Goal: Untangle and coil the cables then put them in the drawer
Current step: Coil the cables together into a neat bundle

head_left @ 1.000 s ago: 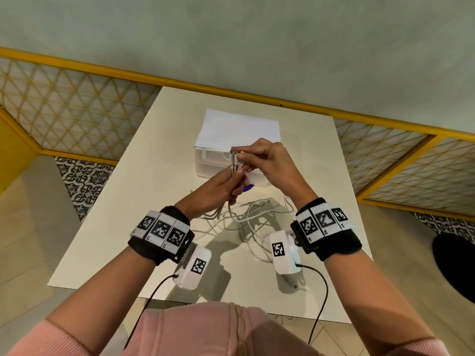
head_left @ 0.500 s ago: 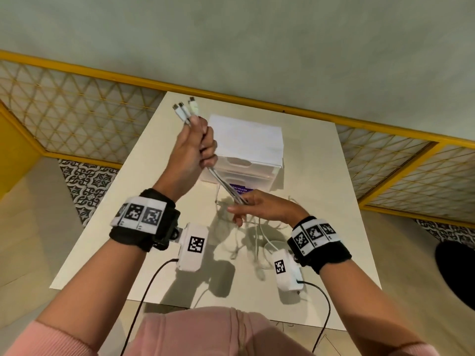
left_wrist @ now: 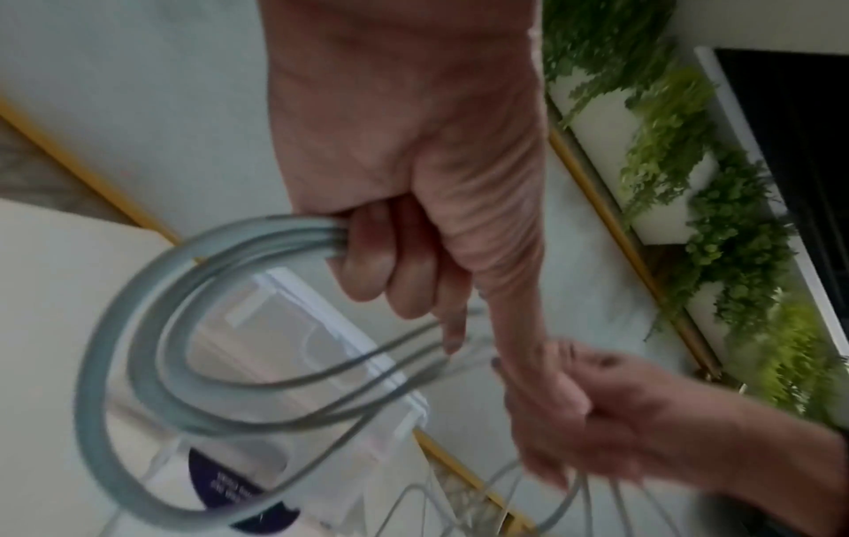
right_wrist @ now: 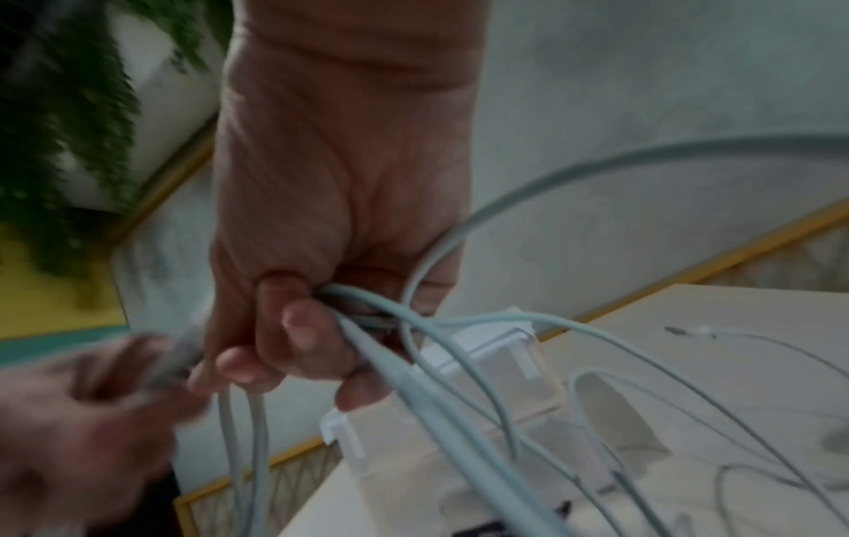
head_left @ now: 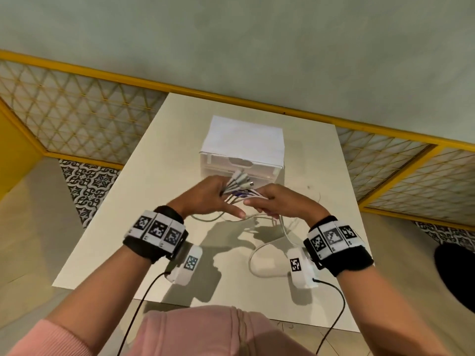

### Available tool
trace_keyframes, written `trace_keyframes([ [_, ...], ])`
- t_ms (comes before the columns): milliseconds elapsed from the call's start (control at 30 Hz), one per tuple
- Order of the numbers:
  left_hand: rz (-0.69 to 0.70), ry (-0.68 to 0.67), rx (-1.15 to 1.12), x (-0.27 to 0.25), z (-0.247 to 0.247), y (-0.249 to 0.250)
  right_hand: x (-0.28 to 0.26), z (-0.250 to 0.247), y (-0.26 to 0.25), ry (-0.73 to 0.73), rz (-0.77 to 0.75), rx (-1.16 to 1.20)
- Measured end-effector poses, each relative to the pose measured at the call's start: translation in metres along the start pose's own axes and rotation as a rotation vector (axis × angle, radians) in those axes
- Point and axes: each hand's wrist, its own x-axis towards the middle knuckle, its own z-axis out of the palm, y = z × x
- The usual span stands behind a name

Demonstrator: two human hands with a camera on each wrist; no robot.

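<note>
Several white cables [head_left: 240, 185] are bunched between both hands above the table, their plug ends fanned out toward the drawer box. My left hand [head_left: 205, 195] grips the bunch just behind the plugs; in the left wrist view its curled fingers [left_wrist: 381, 261] hold several strands that bend into a loop [left_wrist: 151, 363]. My right hand [head_left: 272, 202] grips the same cables [right_wrist: 381, 327] a little further along. Loose cable [head_left: 259, 253] trails down onto the table under the hands. The white drawer box [head_left: 243, 147] stands shut just behind the hands.
The white table [head_left: 123, 227] ends close to my body and at both sides. A thin loose cable end [right_wrist: 689, 331] lies on the table to the right. A grey wall with yellow trim rises behind the table. A dark round object [head_left: 457, 276] sits at the right edge.
My left hand, raised high to the left with the plug ends half a second ago, has come back down to the middle beside the right hand. The cable now bends in a loop between them.
</note>
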Motion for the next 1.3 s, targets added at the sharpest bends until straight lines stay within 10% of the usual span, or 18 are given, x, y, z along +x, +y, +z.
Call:
trace_keyframes([
  [600, -0.002, 0.576, 0.029, -0.017, -0.077, 0.012, -0.023, -0.005, 0.112, 0.310, 0.157, 0.144],
  [900, -0.047, 0.627, 0.088, -0.017, -0.066, 0.011, -0.038, 0.011, 0.142, 0.568, 0.776, 0.901],
  [1000, -0.043, 0.568, 0.092, -0.016, -0.060, 0.016, -0.033, 0.011, 0.144, 0.557, 0.721, 0.537],
  [1100, -0.029, 0.552, 0.109, -0.016, -0.056, 0.023, -0.025, 0.010, 0.139, 0.441, 0.332, 0.021],
  [1300, -0.049, 0.542, 0.102, -0.017, -0.059, 0.018, -0.022, 0.008, 0.129, 0.181, 0.404, 0.096],
])
